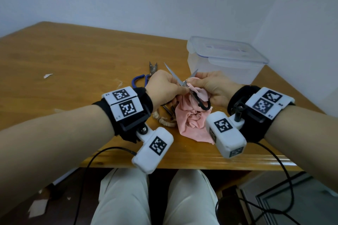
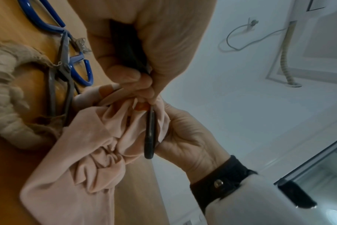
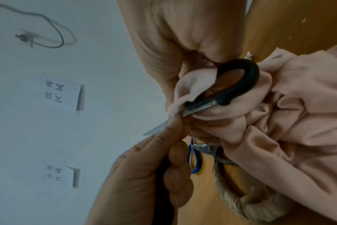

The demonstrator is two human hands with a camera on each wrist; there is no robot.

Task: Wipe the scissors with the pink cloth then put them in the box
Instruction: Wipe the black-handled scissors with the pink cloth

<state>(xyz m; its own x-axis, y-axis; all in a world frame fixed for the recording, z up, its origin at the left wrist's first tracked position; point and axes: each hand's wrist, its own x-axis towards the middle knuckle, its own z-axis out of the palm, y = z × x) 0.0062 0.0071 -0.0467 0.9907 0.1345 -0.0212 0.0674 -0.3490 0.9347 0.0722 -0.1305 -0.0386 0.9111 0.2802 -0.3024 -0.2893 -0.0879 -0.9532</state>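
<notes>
The black-handled scissors are held above the table with their blades spread and pointing up and away. My left hand grips one black handle in its palm and pinches the metal near the pivot. My right hand holds a bunch of the pink cloth pressed round the other arm of the scissors, near the pivot. The free black handle loop lies against the cloth; a bare blade sticks out past my left hand's thumb. The rest of the cloth trails onto the table. The clear plastic box stands at the back right.
On the wooden table behind my left hand lie blue-handled scissors and small snips. Scissors with cloth-wrapped handles lie under my hands, left of the cloth. A paper scrap is at the far left. Cables hang below the table's front edge.
</notes>
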